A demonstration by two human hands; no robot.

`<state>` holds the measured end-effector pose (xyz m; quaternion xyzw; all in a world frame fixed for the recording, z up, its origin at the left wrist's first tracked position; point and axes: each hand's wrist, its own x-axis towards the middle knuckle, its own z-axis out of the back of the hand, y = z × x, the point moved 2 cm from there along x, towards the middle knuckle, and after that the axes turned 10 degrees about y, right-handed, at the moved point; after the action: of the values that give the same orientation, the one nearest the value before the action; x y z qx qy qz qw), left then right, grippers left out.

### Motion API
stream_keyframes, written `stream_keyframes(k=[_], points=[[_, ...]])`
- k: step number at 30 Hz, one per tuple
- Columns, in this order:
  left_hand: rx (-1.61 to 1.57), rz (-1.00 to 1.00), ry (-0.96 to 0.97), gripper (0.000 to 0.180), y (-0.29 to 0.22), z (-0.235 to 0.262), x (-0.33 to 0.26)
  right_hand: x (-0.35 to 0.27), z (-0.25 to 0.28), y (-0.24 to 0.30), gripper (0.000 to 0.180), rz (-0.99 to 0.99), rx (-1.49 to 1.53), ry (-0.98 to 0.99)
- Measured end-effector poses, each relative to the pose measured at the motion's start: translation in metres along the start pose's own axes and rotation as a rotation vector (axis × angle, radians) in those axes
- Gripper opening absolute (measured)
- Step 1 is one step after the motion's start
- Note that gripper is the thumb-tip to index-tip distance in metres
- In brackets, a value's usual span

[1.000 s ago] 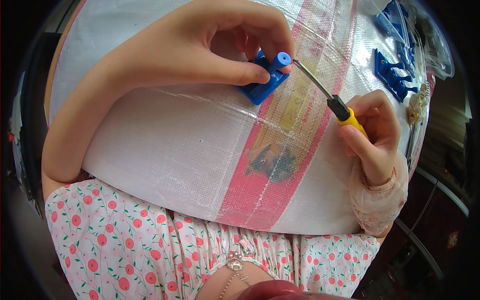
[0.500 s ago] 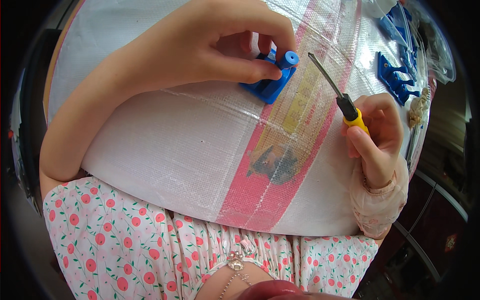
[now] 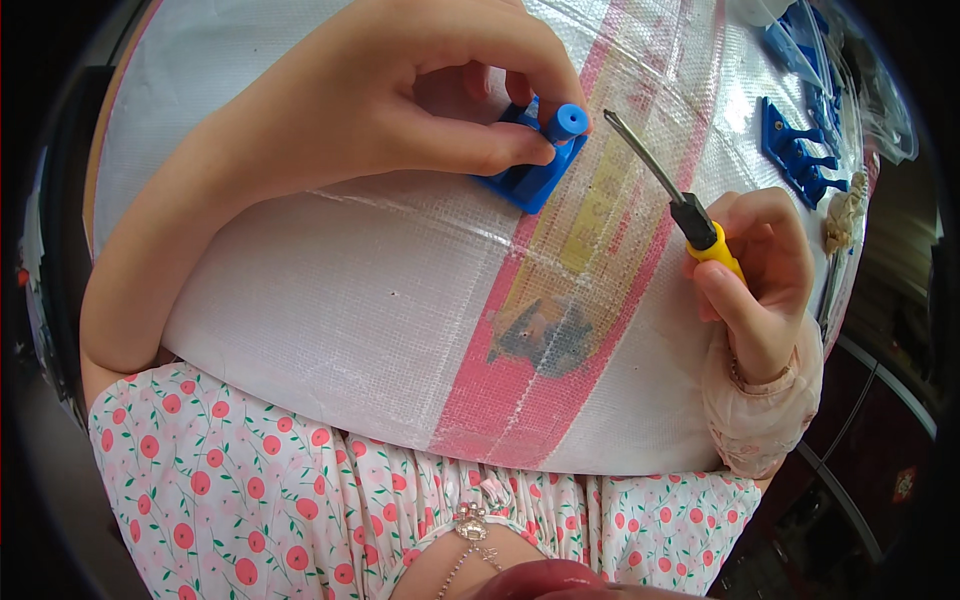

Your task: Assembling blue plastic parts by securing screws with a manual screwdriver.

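Observation:
My left hand (image 3: 450, 90) grips a blue plastic part (image 3: 535, 185) with a flat base and a round knob that has a small hole in its end. Thumb and index finger press on either side near the knob; the part's far side is hidden by the hand. In my right hand (image 3: 757, 270) is a screwdriver (image 3: 690, 215) with a yellow and black handle, held between thumb and fingers. Its metal shaft points up and to the left. The tip is in the air to the right of the knob, apart from it.
Several blue plastic pieces (image 3: 795, 150) lie at the far right of the table, beside clear plastic bags (image 3: 880, 100). A small beige lump (image 3: 846, 215) sits near the right edge. A woven white sheet with a red and yellow band (image 3: 480, 390) covers the table.
The screwdriver tip has shifted slightly left, nearer the knob. My left hand still grips the blue part, and the whole view has moved a little.

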<state>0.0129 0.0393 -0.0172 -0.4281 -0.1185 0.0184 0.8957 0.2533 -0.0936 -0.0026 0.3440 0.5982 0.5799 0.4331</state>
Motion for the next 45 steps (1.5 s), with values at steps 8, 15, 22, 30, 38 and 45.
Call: stream_keyframes(k=[8, 15, 22, 30, 38, 45], points=[[0.036, 0.058, 0.036, 0.023, -0.009, 0.006, 0.001, 0.001, 0.000, 0.000, 0.030, 0.003, -0.007, 0.003], [0.107, 0.055, 0.020, 0.028, -0.006, -0.001, 0.000, 0.000, 0.001, 0.000, 0.030, 0.032, 0.028, -0.005], [0.252, 0.077, -0.045, 0.024, -0.010, 0.001, -0.001, -0.001, -0.012, 0.004, 0.042, -0.015, -0.434, -0.053], [0.222, 0.146, -0.014, 0.026, -0.008, -0.001, 0.000, 0.006, 0.046, 0.009, 0.028, 0.523, -1.248, -0.646], [0.223, 0.133, -0.010, 0.026, -0.011, 0.000, 0.005, 0.012, 0.072, -0.005, 0.025, 0.263, -1.500, -0.735], [0.200, 0.139, -0.011, 0.027, -0.010, 0.000, 0.002, 0.013, 0.068, -0.003, 0.027, 0.212, -1.360, -0.671]])
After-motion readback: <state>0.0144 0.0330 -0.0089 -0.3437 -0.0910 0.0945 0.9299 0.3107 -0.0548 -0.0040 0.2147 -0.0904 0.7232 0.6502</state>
